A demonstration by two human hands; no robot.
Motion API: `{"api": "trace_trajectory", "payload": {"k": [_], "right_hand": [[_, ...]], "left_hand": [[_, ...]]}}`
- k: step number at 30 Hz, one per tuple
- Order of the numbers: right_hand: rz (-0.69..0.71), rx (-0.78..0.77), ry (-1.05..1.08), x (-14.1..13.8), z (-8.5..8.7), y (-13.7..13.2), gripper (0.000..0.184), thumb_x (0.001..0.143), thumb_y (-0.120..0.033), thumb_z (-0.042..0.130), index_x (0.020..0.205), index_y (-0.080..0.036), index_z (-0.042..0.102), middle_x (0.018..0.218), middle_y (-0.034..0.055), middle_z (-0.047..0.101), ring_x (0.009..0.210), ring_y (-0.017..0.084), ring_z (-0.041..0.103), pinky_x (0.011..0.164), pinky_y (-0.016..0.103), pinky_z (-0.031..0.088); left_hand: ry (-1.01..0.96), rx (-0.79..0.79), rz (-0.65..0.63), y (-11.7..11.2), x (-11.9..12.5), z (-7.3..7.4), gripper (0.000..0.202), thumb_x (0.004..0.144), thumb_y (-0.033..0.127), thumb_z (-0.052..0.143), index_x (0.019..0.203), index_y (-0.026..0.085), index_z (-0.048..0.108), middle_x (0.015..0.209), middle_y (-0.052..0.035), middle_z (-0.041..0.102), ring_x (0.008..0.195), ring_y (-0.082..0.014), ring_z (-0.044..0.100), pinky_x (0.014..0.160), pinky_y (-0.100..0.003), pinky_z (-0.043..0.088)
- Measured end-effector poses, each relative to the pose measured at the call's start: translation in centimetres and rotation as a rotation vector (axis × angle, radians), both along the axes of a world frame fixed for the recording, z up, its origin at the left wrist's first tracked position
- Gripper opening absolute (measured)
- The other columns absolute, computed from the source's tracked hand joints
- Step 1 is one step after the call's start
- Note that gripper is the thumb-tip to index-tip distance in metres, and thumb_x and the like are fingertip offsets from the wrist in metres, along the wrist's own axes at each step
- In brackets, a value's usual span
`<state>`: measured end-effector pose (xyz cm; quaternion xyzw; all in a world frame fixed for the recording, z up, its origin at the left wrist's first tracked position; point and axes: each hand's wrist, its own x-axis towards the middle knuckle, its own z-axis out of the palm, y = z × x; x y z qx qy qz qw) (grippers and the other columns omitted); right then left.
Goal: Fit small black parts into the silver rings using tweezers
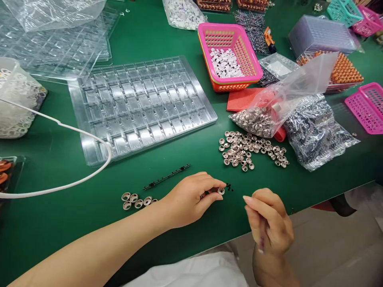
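My left hand (191,199) rests on the green table (89,223) and pinches a small silver ring cap (221,191) between thumb and fingertips. A few tiny black beads (229,186) lie just right of it. My right hand (269,223) hovers at the table's front edge, fingers curled round a thin stick-like thing I cannot make out. A short row of silver caps (136,200) lies by my left wrist. A thin black strip with small nubs (166,177) lies just beyond the hand.
A loose pile of silver caps (251,150) spills from a clear bag (269,111). A clear compartment tray (140,103) sits at centre. A pink basket of white parts (229,56), bags of dark parts (317,131) and a white cable (74,131) surround it.
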<state>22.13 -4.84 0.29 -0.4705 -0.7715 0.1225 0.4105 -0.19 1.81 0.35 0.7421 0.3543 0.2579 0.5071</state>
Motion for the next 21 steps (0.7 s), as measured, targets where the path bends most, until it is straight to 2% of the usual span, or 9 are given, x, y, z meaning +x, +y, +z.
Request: {"api": "trace_trajectory", "payload": {"k": [3,10,15,21], "right_hand": [[0.104,-0.063,-0.055,0.6,-0.3,0.4,0.042,0.087,-0.003,0.065,0.123,-0.023,0.062,0.089,0.0039,0.060,0.073,0.014,0.056,0.060,0.030,0.051],[0.316,-0.019,-0.188,1.3,0.0,1.6,0.030,0.085,-0.002,0.065,0.112,-0.017,0.067,0.090,0.0057,0.064,0.071,0.014,0.056,0.061,0.031,0.049],[0.368,0.002,-0.245,1.3,0.4,1.8,0.024,0.091,-0.008,0.059,0.111,-0.016,0.068,0.090,0.0060,0.067,0.073,0.016,0.058,0.063,0.032,0.051],[0.413,0.006,-0.269,1.7,0.0,1.4,0.024,0.093,-0.008,0.055,0.114,-0.013,0.067,0.088,0.0069,0.069,0.073,0.016,0.057,0.060,0.033,0.049]], "left_hand": [[-0.052,0.038,-0.046,0.0,0.1,0.0,0.019,0.095,0.018,0.061,0.113,0.015,0.069,0.088,-0.0054,0.074,0.084,-0.0179,0.063,0.075,-0.028,0.052],[-0.120,0.059,-0.160,-0.2,0.2,-0.3,0.018,0.096,0.016,0.059,0.112,0.015,0.068,0.090,-0.0060,0.075,0.080,-0.0171,0.062,0.076,-0.029,0.051],[-0.100,0.059,-0.200,-0.2,0.2,0.0,0.017,0.099,0.019,0.056,0.111,0.016,0.067,0.089,-0.0066,0.074,0.078,-0.0169,0.062,0.078,-0.030,0.051],[-0.105,0.066,-0.213,-0.3,0.3,0.2,0.016,0.098,0.017,0.057,0.110,0.015,0.068,0.087,-0.0068,0.074,0.077,-0.0177,0.061,0.077,-0.030,0.050]]}}
